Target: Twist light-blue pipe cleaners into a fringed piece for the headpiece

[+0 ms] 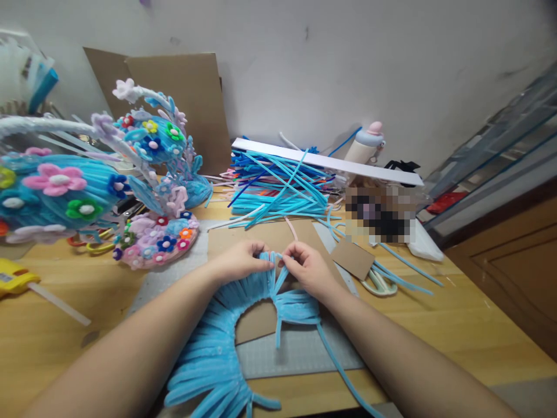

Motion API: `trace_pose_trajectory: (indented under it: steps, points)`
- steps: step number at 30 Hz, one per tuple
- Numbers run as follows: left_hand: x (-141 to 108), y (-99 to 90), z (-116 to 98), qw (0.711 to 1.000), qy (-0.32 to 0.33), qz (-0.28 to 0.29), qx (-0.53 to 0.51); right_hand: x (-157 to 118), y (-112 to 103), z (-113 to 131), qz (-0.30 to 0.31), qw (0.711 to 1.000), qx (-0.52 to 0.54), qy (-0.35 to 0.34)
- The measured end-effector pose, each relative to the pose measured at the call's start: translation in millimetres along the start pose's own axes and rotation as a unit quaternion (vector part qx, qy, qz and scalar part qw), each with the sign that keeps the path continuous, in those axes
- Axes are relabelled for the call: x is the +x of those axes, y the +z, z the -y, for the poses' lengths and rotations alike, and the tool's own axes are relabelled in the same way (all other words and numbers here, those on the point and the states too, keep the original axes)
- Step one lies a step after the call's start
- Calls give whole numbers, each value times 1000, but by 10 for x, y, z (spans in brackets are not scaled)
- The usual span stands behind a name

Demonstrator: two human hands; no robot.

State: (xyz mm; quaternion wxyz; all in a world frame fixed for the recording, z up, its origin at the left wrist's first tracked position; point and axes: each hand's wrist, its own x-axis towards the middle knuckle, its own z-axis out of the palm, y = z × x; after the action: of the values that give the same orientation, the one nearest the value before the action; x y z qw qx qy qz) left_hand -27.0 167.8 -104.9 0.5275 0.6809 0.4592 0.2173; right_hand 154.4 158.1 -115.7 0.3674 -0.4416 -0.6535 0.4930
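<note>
A curved band of light blue pipe cleaners [217, 342], looped side by side like a fringe, lies over the table's front edge and a grey cutting mat [300, 355]. At its top, my left hand [248, 261] pinches the upper ends of the loops between thumb and fingers. Close beside it on the right, my right hand [307, 267] is closed on the bent tip of a light blue strand. Below my right hand more blue loops stick out sideways, and one long strand hangs toward the front edge. Brown cardboard lies beneath both hands.
Decorated blue flower lanterns [65, 191] stand at the left, above a yellow glue gun [17, 278]. Piled pipe cleaners [278, 203] lie at the back beside a bottle [365, 145]. Scissors handles [380, 285] and a small cardboard piece [352, 259] are at the right.
</note>
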Motion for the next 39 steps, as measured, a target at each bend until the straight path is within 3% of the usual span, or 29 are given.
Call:
trace_pose_trajectory:
  steps: [5,11,17,21,25,30,33,39]
  points:
    - [12,-19,58,1000,2,1,-16,4,-4,25,15,996,-88,-21]
    - [3,-9,13,1000,6,2,19,2,-1,57,50,996,-67,-25]
    - [-4,-7,8,999,4,-7,35,-1,-23,13,31,994,-106,-25]
    - [4,8,16,999,10,1,48,-3,20,30,55,998,-39,-18]
    - [21,38,12,998,15,-6,58,1,63,33,35,998,31,-29]
    - [37,54,15,996,22,-19,89,3,53,34,32,992,-91,-80]
    - [34,30,12,997,35,-12,69,7,35,35,5,988,-108,-110]
    - [21,-42,19,1000,4,7,-10,7,27,-1,9,995,-89,-33]
